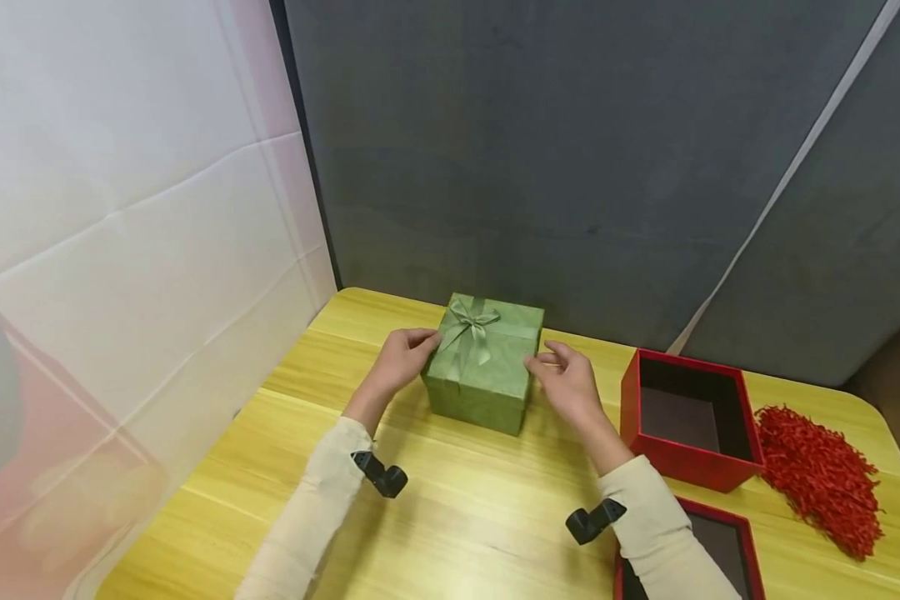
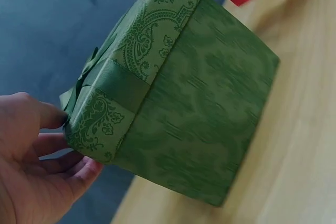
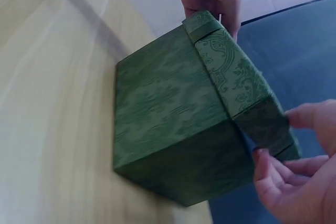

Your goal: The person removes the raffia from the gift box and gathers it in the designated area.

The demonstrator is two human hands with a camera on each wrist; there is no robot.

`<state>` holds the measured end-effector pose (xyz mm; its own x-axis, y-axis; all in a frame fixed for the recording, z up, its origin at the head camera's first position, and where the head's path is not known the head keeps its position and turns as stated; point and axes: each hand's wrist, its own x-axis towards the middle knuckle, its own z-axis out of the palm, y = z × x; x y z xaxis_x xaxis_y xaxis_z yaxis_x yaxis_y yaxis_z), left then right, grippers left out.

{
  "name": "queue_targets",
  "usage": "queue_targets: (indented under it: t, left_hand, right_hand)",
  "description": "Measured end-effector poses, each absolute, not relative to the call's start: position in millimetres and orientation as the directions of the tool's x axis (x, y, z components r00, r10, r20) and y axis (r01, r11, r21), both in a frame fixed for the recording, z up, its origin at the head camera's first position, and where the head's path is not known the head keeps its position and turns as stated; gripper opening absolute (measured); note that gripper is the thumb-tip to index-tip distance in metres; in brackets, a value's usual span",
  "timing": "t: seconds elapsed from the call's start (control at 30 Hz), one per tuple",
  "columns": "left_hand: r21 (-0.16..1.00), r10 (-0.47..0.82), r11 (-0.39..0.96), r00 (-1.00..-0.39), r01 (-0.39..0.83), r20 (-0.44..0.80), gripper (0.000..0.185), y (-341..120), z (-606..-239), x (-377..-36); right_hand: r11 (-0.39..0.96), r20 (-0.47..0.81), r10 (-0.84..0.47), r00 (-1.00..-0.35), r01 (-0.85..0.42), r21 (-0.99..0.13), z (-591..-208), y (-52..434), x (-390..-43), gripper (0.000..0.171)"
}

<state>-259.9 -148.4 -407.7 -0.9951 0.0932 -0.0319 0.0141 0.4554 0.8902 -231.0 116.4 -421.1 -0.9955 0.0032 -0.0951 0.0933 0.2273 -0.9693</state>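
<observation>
A green patterned gift box with a ribbon bow on its lid stands on the yellow wooden table. My left hand holds the lid's left side. In the left wrist view its thumb and fingers pinch the lid's corner near the bow. My right hand holds the lid's right side. In the right wrist view its thumb and fingers close on the lid's corner. The lid sits on the box.
An open red box stands to the right of the green one, with a heap of red shredded paper beyond it. A red lid lies at the near right edge. A grey backdrop and a white sheet close off the back and left.
</observation>
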Motion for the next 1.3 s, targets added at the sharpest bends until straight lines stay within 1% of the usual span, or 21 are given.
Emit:
queue_targets:
  t: [0.1, 0.23, 0.3, 0.33, 0.4, 0.43, 0.5, 0.57, 0.63, 0.67, 0.73, 0.77, 0.8, 0.83, 0.87, 0.93, 1.03, 1.1, 1.2, 1.3]
  left_hand:
    - [0.905, 0.139, 0.417, -0.990, 0.085, 0.029, 0.045, -157, -396, -253]
    - [0.940, 0.244, 0.291, -0.964, 0.175, 0.104, 0.057, -179, -379, -234]
    - [0.949, 0.309, 0.230, -0.941, 0.214, 0.137, 0.062, -193, -372, -222]
    - [0.944, 0.346, 0.219, -0.924, 0.247, 0.162, 0.063, -200, -370, -216]
    - [0.916, 0.414, 0.237, -0.886, 0.325, 0.207, 0.058, -213, -366, -202]
    - [0.887, 0.453, 0.261, -0.860, 0.380, 0.235, 0.052, -218, -365, -195]
    - [0.780, 0.541, 0.317, -0.778, 0.540, 0.319, 0.041, -225, -366, -180]
    - [0.604, 0.617, 0.379, -0.678, 0.701, 0.400, 0.034, -229, -370, -165]
    - [0.384, 0.684, 0.403, -0.552, 0.831, 0.477, 0.033, -229, -378, -152]
    - [0.274, 0.710, 0.410, -0.493, 0.870, 0.502, 0.030, -229, -384, -147]
    - [0.078, 0.754, 0.433, -0.408, 0.898, 0.515, 0.023, -227, -398, -140]
    - [0.012, 0.772, 0.438, -0.383, 0.899, 0.508, 0.021, -227, -406, -137]
    - [-0.047, 0.788, 0.439, -0.360, 0.897, 0.499, 0.015, -227, -415, -136]
    - [-0.097, 0.804, 0.442, -0.346, 0.892, 0.483, 0.011, -226, -425, -135]
    - [-0.124, 0.817, 0.445, -0.346, 0.887, 0.461, 0.008, -226, -434, -135]
    - [-0.157, 0.839, 0.441, -0.344, 0.884, 0.421, 0.009, -226, -453, -136]
    - [-0.172, 0.858, 0.434, -0.348, 0.884, 0.377, 0.010, -227, -475, -140]
    - [-0.181, 0.868, 0.418, -0.332, 0.890, 0.369, 0.011, -227, -485, -144]
    - [-0.195, 0.875, 0.391, -0.298, 0.899, 0.381, 0.014, -226, -493, -149]
    - [-0.181, 0.875, 0.385, -0.295, 0.905, 0.385, 0.016, -225, -494, -154]
  right_hand:
    - [0.184, -0.040, -0.031, -0.999, 0.033, -0.982, -409, 118, -226, 0.064]
    - [0.048, 0.090, -0.180, -0.980, -0.100, -0.994, -394, 125, -210, 0.066]
    - [-0.020, 0.158, -0.284, -0.946, -0.159, -0.987, -389, 127, -198, 0.063]
    - [-0.032, 0.191, -0.332, -0.924, -0.191, -0.981, -387, 127, -191, 0.060]
    - [-0.019, 0.239, -0.421, -0.875, -0.255, -0.967, -384, 125, -176, 0.048]
    - [0.011, 0.267, -0.467, -0.843, -0.307, -0.952, -384, 124, -169, 0.041]
    - [0.097, 0.324, -0.546, -0.772, -0.443, -0.891, -386, 121, -154, 0.030]
    - [0.178, 0.383, -0.617, -0.688, -0.596, -0.783, -392, 119, -142, 0.030]
    - [0.232, 0.449, -0.667, -0.594, -0.739, -0.633, -399, 117, -134, 0.034]
    - [0.249, 0.477, -0.681, -0.556, -0.788, -0.563, -404, 116, -131, 0.035]
    - [0.287, 0.518, -0.699, -0.493, -0.857, -0.428, -415, 115, -127, 0.036]
    - [0.307, 0.529, -0.705, -0.472, -0.876, -0.373, -421, 114, -126, 0.036]
    - [0.329, 0.534, -0.712, -0.455, -0.889, -0.318, -428, 113, -125, 0.035]
    - [0.350, 0.530, -0.721, -0.447, -0.894, -0.279, -435, 112, -124, 0.034]
    - [0.372, 0.517, -0.732, -0.445, -0.896, -0.244, -443, 111, -124, 0.032]
    - [0.419, 0.472, -0.757, -0.452, -0.890, -0.181, -458, 109, -123, 0.029]
    - [0.463, 0.403, -0.787, -0.468, -0.879, -0.116, -478, 105, -123, 0.024]
    - [0.468, 0.382, -0.802, -0.459, -0.880, -0.074, -487, 104, -123, 0.023]
    - [0.467, 0.375, -0.813, -0.446, -0.883, -0.037, -495, 102, -123, 0.023]
    - [0.482, 0.364, -0.811, -0.459, -0.876, -0.030, -497, 101, -124, 0.022]
